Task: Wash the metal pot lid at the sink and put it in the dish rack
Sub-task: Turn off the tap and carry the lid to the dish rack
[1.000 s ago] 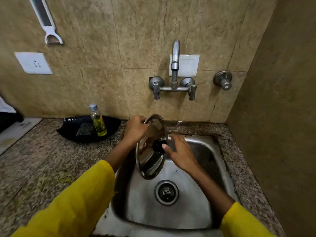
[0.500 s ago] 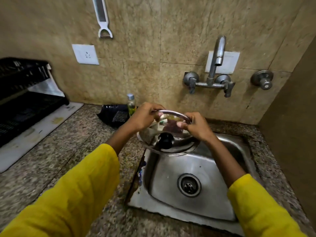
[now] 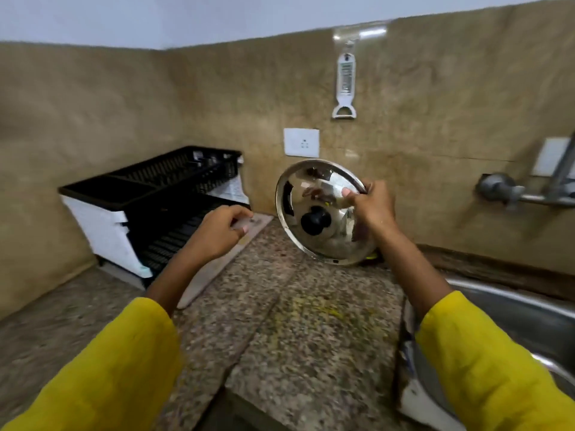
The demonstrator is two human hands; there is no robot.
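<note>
The shiny metal pot lid (image 3: 317,194) with a black knob is held upright above the granite counter, its knob side facing me. My right hand (image 3: 370,206) grips its upper right rim. My left hand (image 3: 217,231) is off the lid, fingers loosely curled and holding nothing, between the lid and the rack. The black two-tier dish rack (image 3: 161,194) stands in the left corner on a white base. The steel sink (image 3: 510,315) shows only at the right edge.
The granite counter (image 3: 295,321) spreads in front of me, and a pale drain mat (image 3: 217,262) lies under the rack. A wall socket (image 3: 301,142) and a hanging white peeler (image 3: 344,85) are on the tiled wall. The tap (image 3: 529,188) is at the far right.
The view has swung left from the sink toward the rack. The lid has left the sink and tipped upright. My left hand has let go of it; only the right hand holds it.
</note>
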